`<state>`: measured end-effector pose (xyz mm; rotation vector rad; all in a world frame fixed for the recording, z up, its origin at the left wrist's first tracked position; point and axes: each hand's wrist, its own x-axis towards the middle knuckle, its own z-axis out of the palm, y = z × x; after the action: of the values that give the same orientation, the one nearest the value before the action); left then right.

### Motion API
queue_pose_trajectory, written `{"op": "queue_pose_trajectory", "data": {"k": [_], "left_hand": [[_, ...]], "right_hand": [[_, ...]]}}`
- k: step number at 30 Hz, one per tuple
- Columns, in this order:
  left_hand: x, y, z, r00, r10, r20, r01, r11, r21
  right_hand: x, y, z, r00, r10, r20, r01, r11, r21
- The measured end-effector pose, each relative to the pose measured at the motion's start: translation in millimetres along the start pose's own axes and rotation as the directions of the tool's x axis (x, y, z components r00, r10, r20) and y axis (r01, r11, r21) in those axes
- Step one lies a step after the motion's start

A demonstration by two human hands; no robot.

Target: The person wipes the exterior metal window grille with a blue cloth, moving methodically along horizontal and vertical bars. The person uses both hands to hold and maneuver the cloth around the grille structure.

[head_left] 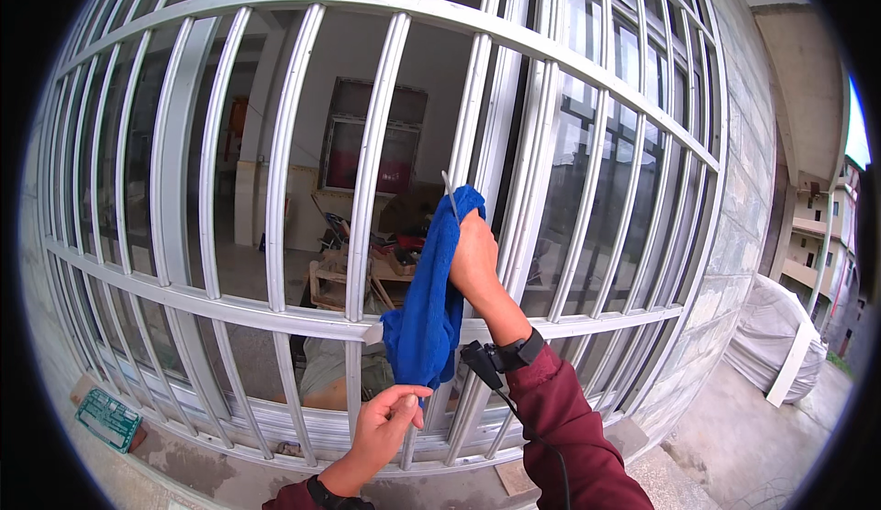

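Note:
A blue cloth (422, 294) hangs in folds against a silver window bar (470, 106) near the middle of the grille. My right hand (474, 255) is closed round the upper part of the cloth, pressing it to the bar. A thin pale strip (451, 200) sticks up beside the top of the cloth; what it belongs to is hidden. Lower down, my left hand (384, 432) has its fingers curled together at the cloth's bottom end, with a bit of blue showing between finger and thumb.
Curved crossbars (229, 308) run across the whole metal grille. Behind it is a room with a wooden stand (344, 281) and clutter. A green plate (108, 420) lies at lower left on the ledge. A black cable (541, 441) trails from my right wrist. At right stands a covered object (766, 340).

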<state>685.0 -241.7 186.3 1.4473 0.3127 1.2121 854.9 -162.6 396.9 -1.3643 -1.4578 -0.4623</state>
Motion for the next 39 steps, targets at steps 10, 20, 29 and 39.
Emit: {"op": "queue_pose_trajectory", "data": {"k": [10, 20, 29, 39], "left_hand": [[-18, -25, 11, 0.994, -0.105, 0.019, 0.104, 0.993, 0.048], [-16, -36, 3, 0.988, 0.052, -0.143, -0.052, 0.999, 0.008], [1, -47, 5, 0.996, 0.028, -0.089, -0.025, 0.999, 0.034], [15, -63, -3, 0.996, 0.038, -0.079, -0.036, 0.999, 0.030]], "right_hand": [[-85, 42, -38, 0.926, -0.184, -0.330, 0.332, 0.815, 0.475], [-79, 96, -112, 0.900, 0.166, -0.402, 0.087, 0.837, 0.541], [4, 68, -44, 0.951, -0.022, -0.307, -0.098, 0.923, -0.371], [132, 6, -105, 0.935, -0.052, -0.350, -0.098, 0.912, -0.397]]}}
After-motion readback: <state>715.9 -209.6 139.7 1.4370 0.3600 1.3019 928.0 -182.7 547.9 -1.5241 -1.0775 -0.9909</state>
